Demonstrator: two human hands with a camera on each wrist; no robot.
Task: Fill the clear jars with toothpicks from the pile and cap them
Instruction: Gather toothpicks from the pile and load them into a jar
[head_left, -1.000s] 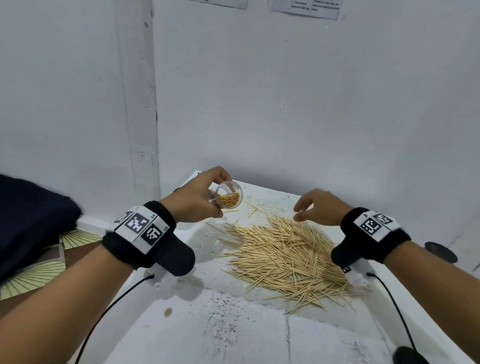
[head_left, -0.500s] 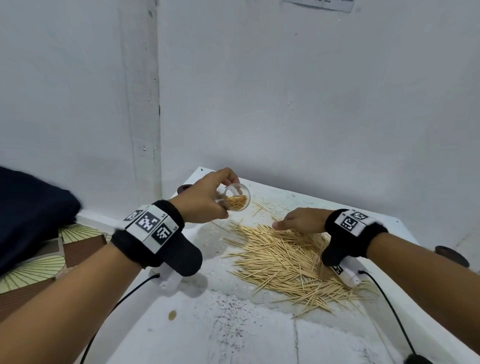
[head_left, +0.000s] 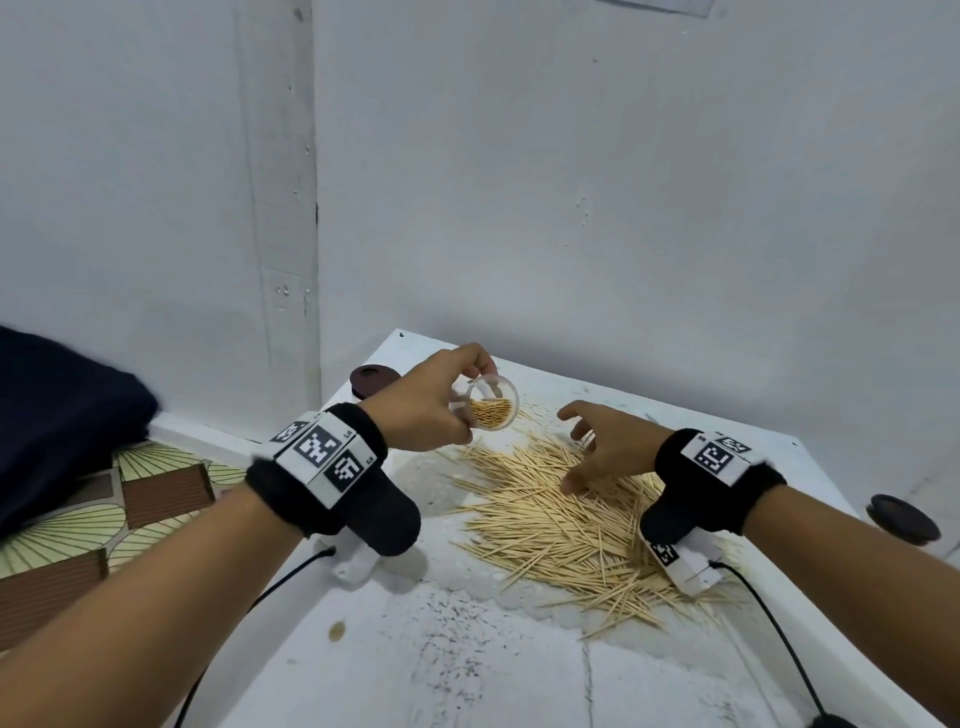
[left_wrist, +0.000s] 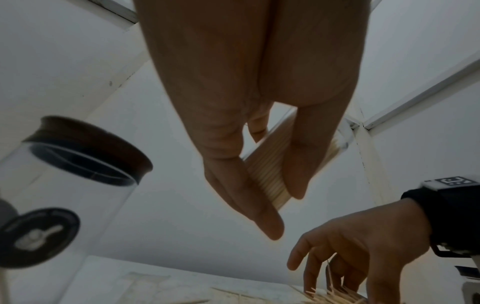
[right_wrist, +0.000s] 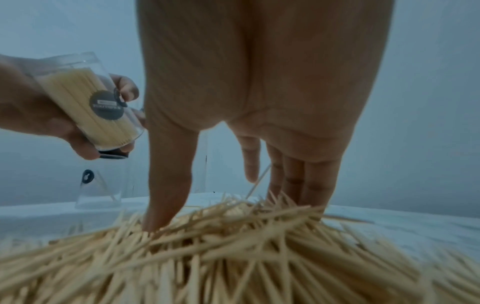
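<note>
The left hand (head_left: 423, 402) is curled around a clear jar (head_left: 492, 402), held in the air above the far left edge of the pile. The jar is tilted so its open mouth faces the head camera, and it is partly filled with toothpicks packed side by side. In the right wrist view the same jar (right_wrist: 91, 102) shows a round dark label on its wall, with the thumb and fingers wrapped around it.

The right hand (head_left: 605, 452) is spread, fingers apart and pointing down into the toothpick pile (head_left: 566, 519). Its thumb tip and several fingertips touch the sticks; the right wrist view shows the thumb (right_wrist: 168, 181) pressed into the heap. It is not clear whether any toothpick is pinched.

The pile lies loose and criss-crossed on a white surface (head_left: 467, 670) marked with dark specks and a small brown spot.

Beyond the left hand, a second clear jar (left_wrist: 64, 185) stands upright on the surface, closed with a dark brown cap (head_left: 371, 379) and bearing a round dark label. In the right wrist view another clear jar (right_wrist: 98, 189) with a small dark label stands past the pile; whether it is the same one cannot be told. A dark round lid (head_left: 903, 518) sits off the right edge of the surface.

Both wrists wear black bands with square black-and-white markers. White walls meet in a corner behind.
</note>
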